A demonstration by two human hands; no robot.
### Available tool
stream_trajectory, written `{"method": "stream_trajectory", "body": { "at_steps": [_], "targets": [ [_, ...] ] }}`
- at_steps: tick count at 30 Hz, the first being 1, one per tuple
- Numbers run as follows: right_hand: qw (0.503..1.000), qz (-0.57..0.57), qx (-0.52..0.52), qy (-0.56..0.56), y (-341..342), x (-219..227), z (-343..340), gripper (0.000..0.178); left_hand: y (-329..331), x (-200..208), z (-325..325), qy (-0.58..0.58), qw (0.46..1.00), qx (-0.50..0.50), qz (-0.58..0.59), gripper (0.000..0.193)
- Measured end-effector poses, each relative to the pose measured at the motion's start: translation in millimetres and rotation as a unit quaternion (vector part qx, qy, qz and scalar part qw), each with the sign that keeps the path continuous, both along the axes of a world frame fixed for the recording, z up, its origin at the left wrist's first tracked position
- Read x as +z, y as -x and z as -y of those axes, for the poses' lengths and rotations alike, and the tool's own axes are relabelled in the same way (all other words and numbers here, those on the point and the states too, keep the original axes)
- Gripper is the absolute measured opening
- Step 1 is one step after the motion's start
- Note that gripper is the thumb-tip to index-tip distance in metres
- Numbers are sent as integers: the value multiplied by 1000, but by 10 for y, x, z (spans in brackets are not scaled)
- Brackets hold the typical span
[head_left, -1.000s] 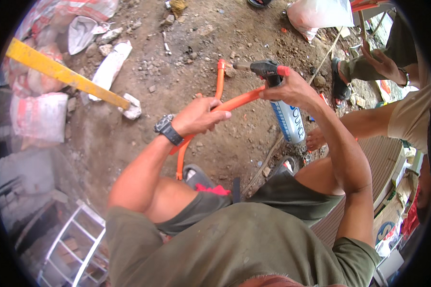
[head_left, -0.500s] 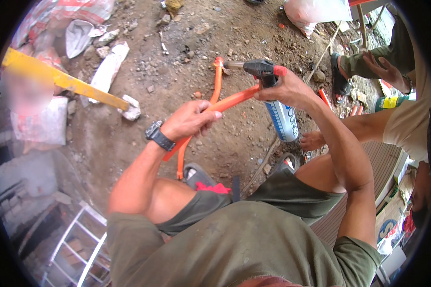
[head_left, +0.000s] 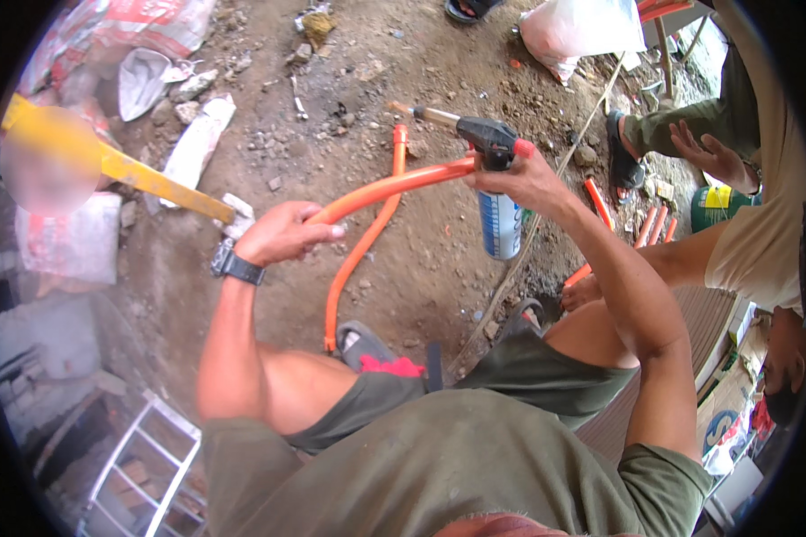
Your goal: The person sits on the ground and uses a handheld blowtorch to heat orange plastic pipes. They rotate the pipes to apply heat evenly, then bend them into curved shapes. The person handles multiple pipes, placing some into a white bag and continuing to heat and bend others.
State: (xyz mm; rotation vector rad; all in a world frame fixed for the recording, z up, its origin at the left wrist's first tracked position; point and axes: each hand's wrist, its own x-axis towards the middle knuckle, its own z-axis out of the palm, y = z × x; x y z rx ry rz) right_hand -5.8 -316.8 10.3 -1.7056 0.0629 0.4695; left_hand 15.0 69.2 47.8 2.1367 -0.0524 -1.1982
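Note:
My left hand (head_left: 282,234), with a black watch on the wrist, grips an orange plastic pipe (head_left: 394,183) that runs up to the right over the dirt. My right hand (head_left: 521,177) holds a gas torch (head_left: 487,139) with a black head, its blue canister (head_left: 500,224) hanging below the hand and its nozzle pointing left above the pipe's far end. A second, curved orange pipe (head_left: 356,259) lies on the ground under the first, reaching down to my foot.
Another person crouches at the right, one open hand (head_left: 707,157) held out. More orange pipe pieces (head_left: 640,228) lie by their feet. A yellow bar (head_left: 157,183), sacks and rubble (head_left: 197,143) lie at left. A white bag (head_left: 578,31) sits at top.
Both my hands have shifted slightly up and left with the pipe and torch. The other person's hand has come further into view at the right.

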Motion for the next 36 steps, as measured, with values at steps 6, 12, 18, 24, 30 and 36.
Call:
{"method": "stream_trajectory", "body": {
  "at_steps": [6,12,18,24,30,36],
  "targets": [
    [966,214,-31,142,12,63,-76,42,-33,28,-113,-41,974,-12,224,39],
    [981,127,72,124,181,288,-147,40,-33,46,-58,-67,942,10,329,37],
    [984,78,-7,161,140,184,-133,31,-52,-50,-124,-87,907,2,411,31],
    [979,114,87,143,208,352,-213,33,-8,-53,-83,-109,889,9,444,28],
    [982,65,-4,175,87,251,-116,32,-4,-8,-18,-112,873,14,474,29],
    [980,98,45,168,154,284,-175,33,-2,-74,-6,-96,892,64,437,34]
  ]
}}
